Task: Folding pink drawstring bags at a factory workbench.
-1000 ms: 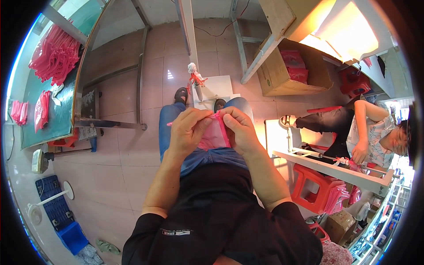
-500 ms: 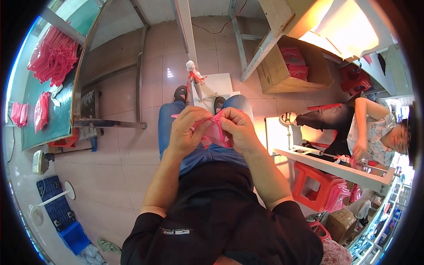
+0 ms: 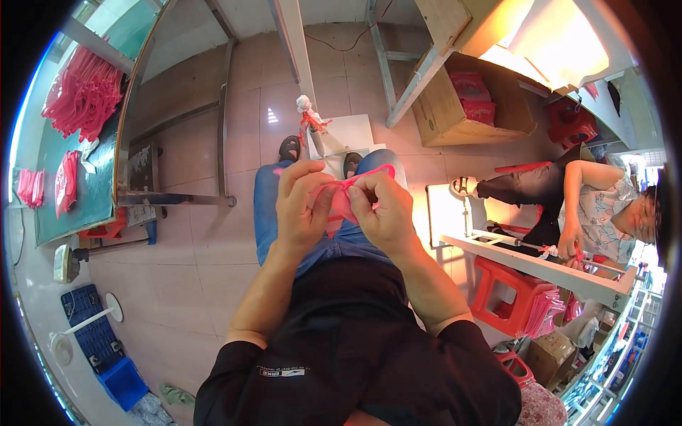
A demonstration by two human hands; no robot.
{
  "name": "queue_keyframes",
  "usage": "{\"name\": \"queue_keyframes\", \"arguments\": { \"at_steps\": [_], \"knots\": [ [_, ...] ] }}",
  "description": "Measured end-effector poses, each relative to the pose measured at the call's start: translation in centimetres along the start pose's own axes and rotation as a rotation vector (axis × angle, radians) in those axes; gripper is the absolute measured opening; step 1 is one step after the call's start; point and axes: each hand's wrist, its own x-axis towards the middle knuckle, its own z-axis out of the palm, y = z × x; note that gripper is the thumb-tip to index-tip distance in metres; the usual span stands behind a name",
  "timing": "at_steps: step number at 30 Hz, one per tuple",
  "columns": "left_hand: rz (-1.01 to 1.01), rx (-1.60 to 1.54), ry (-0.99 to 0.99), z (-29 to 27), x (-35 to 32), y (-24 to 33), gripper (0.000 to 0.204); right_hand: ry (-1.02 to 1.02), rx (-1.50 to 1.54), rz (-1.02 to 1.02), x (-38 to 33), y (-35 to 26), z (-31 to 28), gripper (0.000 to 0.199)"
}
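Beneath everything spreads the tiled floor (image 3: 170, 284), and off to your left stands the green-topped desk (image 3: 92, 199), carrying a large heap of pink bags (image 3: 84, 96) with smaller bundles near it. On your right, a co-worker (image 3: 604, 206) sits side-on to you, hands at a metal rod. Ahead of you and to the right, a cardboard box (image 3: 435, 117) holds more pink packs (image 3: 477, 110), and a red stool (image 3: 527, 298) stands nearer to you, beyond your right forearm.

Your left hand (image 3: 304, 206) and right hand (image 3: 383, 211) meet over your lap, just above your jeans (image 3: 273, 213). Between them is the pink pouch (image 3: 344, 204), held up in the air and partly covered by your own fingers. Your left thumb and forefinger are pinched close together on one side of its upper edge; your right thumb and forefinger look just as narrow, gripping the edge beside them.

The pouch should feel very light and limp, soft enough to crumple, perhaps a little slippery, and likely to stretch or tear if you pull hard. Take it by the gathered upper edge, with fingertips near each other, since the loose body probably folds away under pressure.
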Motion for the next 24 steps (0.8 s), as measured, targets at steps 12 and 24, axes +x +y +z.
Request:
{"name": "queue_keyframes", "arguments": {
  "at_steps": [12,24],
  "knots": [
    [-0.487,-0.441,-0.020,1.0,-2.6,1.2,0.014,-0.036,-0.132,-0.230,0.2,0.5,-0.2,0.010],
    [-0.809,-0.780,-0.366,-2.0,-0.9,0.4,0.007,-0.168,-0.105,-0.356,0.6,1.6,-1.6,0.037]
  ]
}}
